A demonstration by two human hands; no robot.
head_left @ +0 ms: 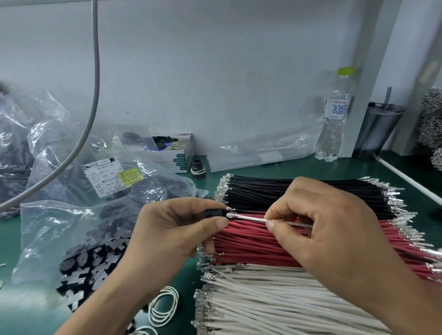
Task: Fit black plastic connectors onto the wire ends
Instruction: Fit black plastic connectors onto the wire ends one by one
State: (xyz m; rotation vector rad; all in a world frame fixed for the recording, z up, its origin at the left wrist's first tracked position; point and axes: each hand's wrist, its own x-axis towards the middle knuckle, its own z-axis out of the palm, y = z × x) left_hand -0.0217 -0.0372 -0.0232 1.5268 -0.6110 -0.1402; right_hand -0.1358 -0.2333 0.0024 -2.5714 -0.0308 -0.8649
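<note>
From the head camera, the left hand [177,229] pinched one black plastic connector [213,214] between thumb and fingers; the right hand [329,228] pinched one white wire [251,218], its metal terminal at the connector's mouth; beneath lay three wire bundles, black [306,190], red [258,245] and white [261,302]; loose connectors [91,268] spilled from one clear bag [53,229] on the green table [14,322]; one water bottle [334,116] stood behind.
</note>
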